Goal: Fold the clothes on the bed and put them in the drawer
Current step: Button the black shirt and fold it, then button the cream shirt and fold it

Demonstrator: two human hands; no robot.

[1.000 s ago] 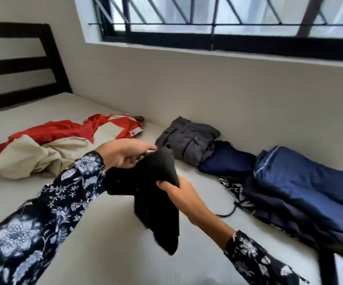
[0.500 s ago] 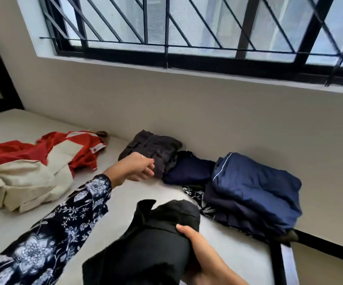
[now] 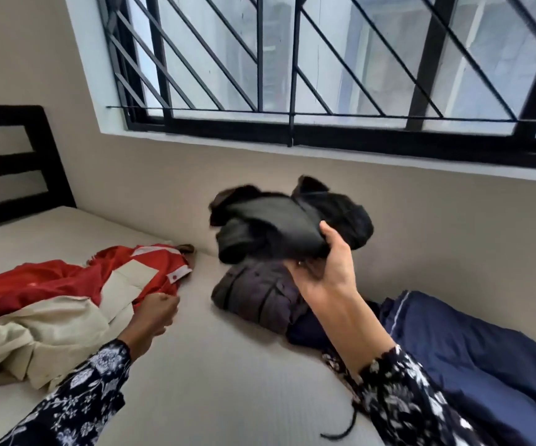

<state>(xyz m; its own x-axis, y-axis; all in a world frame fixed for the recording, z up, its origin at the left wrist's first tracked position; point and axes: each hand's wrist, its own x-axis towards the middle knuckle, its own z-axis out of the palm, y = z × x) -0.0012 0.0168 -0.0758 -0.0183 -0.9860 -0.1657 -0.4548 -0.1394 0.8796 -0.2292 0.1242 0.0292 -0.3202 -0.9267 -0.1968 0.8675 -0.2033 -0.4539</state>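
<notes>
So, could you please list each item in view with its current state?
black garment: folded, held above the bed
right hand: gripping the black garment
left hand: gripping the red garment's edge
red garment: unfolded, crumpled
cream garment: unfolded
grey garment: folded
navy garment: folded

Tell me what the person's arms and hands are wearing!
Both arms wear long dark navy sleeves printed with white flowers and leaves, reaching the wrists. The left hand and right hand wear no gloves. Something small, maybe a ring, shows on a right finger, but it is too blurred to tell.
</notes>
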